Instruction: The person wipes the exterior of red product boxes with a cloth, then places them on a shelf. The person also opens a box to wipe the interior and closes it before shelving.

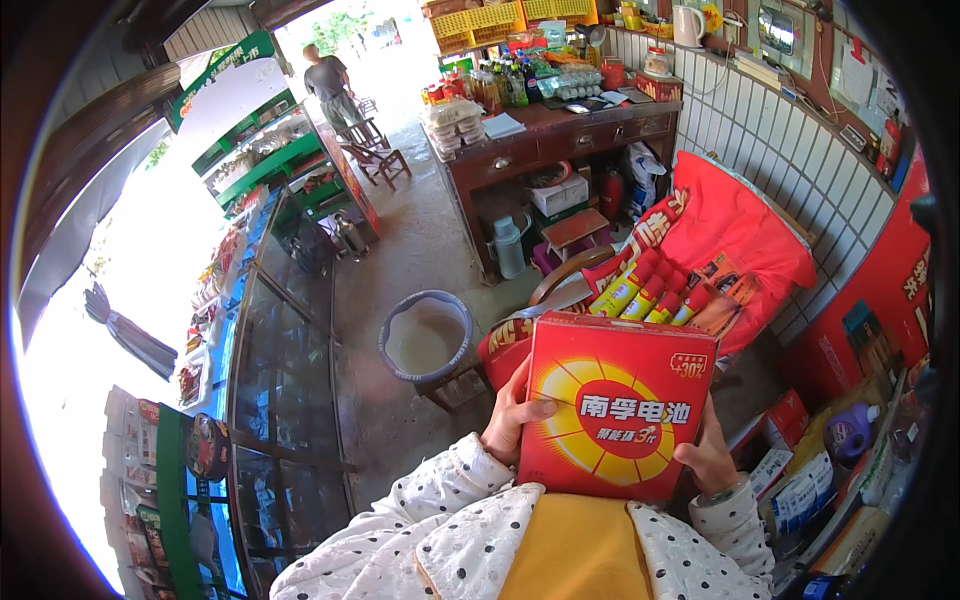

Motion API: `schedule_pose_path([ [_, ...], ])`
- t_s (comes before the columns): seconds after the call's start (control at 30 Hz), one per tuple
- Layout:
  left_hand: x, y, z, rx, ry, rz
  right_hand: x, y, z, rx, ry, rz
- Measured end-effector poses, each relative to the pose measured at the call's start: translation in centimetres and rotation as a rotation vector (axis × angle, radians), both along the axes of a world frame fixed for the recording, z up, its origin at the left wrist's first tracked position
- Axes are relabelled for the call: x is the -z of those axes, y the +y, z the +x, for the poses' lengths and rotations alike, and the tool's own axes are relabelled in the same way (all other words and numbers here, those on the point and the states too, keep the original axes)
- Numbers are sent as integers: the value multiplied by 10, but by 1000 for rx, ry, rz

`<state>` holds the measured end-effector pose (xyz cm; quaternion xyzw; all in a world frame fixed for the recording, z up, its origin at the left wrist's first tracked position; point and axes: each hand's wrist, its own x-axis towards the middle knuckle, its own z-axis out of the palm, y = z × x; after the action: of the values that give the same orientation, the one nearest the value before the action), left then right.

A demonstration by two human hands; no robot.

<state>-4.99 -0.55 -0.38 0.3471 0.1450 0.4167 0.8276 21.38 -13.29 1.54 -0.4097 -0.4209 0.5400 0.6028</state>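
Observation:
A red cardboard battery box (622, 480) with a yellow ring on its face is held upright close to my chest. My left hand (511, 416) grips its left side, thumb on the front. On the opposite side my right hand (706, 450) clasps the lower edge, thumb also in front; the fingers of both hands are partly hidden behind the box. Just beyond it stands a chair draped with a red printed cloth (739, 210). Several yellow spray cans with red caps (643, 300) lie on that cloth, beside orange packets (724, 281).
A basin (426, 337) of cloudy water rests on a wooden stool (454, 386). Glass display cases (281, 390) line the left. Ahead stands a wooden desk (517, 150) loaded with goods, a thermos (508, 247) below. Shelved goods (802, 495) flank my right. A person (330, 82) stands near the doorway.

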Motion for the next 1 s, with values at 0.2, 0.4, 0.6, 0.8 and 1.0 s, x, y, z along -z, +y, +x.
schedule_pose_path([
  [0.2,10,11,-6,56,45,-23,42,4,-8,106,449,-151],
  [0.4,30,25,-13,161,-56,-349,60,8,-15,43,632,-130],
  [0.6,61,37,-42,-98,173,-118,73,7,-18,45,716,-117],
  [0.8,13,45,-30,-57,105,188,71,9,-21,3,733,-147],
  [1.0,38,17,-17,-92,-55,-15,75,2,-19,50,719,-158],
])
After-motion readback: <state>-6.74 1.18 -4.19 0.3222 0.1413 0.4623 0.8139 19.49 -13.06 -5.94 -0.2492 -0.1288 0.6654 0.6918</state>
